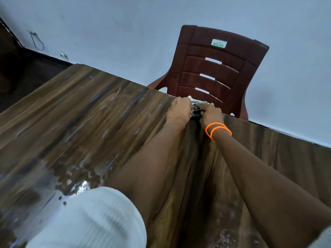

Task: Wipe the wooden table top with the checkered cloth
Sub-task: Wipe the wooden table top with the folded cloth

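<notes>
Both hands at far edge of wooden table top [100, 111], side by side, w/ checkered cloth [195, 108] bunched between them. Left hand [180, 111] and right hand [211, 114] each have fingers curled over the cloth, pressing it down; fingertips hidden. 2 orange bands [217, 130] on right wrist. Wet streaks left of left hand. Maroon chair [215, 68] just beyond hands.

checkered cloth [196, 109] mostly hidden between left hand [180, 111] and right hand [211, 114], fingertips unseen
</notes>
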A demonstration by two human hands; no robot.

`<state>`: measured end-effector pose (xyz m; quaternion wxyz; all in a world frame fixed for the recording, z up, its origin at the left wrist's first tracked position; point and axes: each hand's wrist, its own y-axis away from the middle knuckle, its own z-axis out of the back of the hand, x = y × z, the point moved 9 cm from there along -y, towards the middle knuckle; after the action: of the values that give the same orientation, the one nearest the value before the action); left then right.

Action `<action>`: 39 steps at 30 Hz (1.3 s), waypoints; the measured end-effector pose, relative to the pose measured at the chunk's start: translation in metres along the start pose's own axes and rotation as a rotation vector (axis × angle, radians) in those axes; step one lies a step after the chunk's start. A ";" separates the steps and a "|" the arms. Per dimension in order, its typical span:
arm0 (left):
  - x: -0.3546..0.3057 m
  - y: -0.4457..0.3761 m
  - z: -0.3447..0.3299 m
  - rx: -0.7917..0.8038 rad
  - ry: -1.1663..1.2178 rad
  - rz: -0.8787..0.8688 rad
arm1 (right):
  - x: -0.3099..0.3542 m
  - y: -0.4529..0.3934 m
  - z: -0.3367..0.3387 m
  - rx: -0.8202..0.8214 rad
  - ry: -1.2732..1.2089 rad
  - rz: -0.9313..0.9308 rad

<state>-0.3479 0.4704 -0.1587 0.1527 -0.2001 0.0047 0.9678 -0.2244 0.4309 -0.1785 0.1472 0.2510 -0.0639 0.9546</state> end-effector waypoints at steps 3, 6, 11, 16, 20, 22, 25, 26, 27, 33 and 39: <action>0.031 0.000 0.011 -0.019 0.001 0.084 | 0.021 -0.006 -0.021 0.100 -0.001 0.065; 0.056 0.009 0.019 -0.025 0.008 0.157 | 0.039 0.000 -0.040 0.135 -0.019 0.069; 0.082 0.040 0.025 -0.011 0.062 0.255 | 0.057 0.032 -0.061 0.150 0.041 0.122; 0.095 0.088 0.020 0.050 0.059 0.296 | 0.075 0.080 -0.056 0.151 0.170 0.270; 0.099 0.128 0.023 0.074 0.026 0.267 | 0.077 0.123 -0.055 0.145 0.247 0.294; 0.096 0.148 0.027 0.096 0.019 0.241 | 0.080 0.145 -0.056 0.160 0.268 0.281; 0.100 0.179 0.038 0.112 0.022 0.207 | 0.091 0.179 -0.058 0.175 0.300 0.260; 0.102 0.189 0.042 0.111 0.014 0.198 | 0.095 0.190 -0.061 0.175 0.302 0.241; 0.106 0.200 0.046 0.106 0.000 0.175 | 0.099 0.203 -0.063 0.171 0.306 0.219; 0.143 0.270 0.056 0.144 -0.088 0.101 | 0.135 0.287 -0.075 0.152 0.247 0.159; 0.210 0.367 0.029 0.177 -0.091 0.286 | 0.163 0.375 -0.089 0.201 0.209 0.222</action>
<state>-0.6518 0.1839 -0.2323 0.0306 -0.1391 0.1115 0.9835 -0.5184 0.1337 -0.1925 0.0211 0.1551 0.0202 0.9875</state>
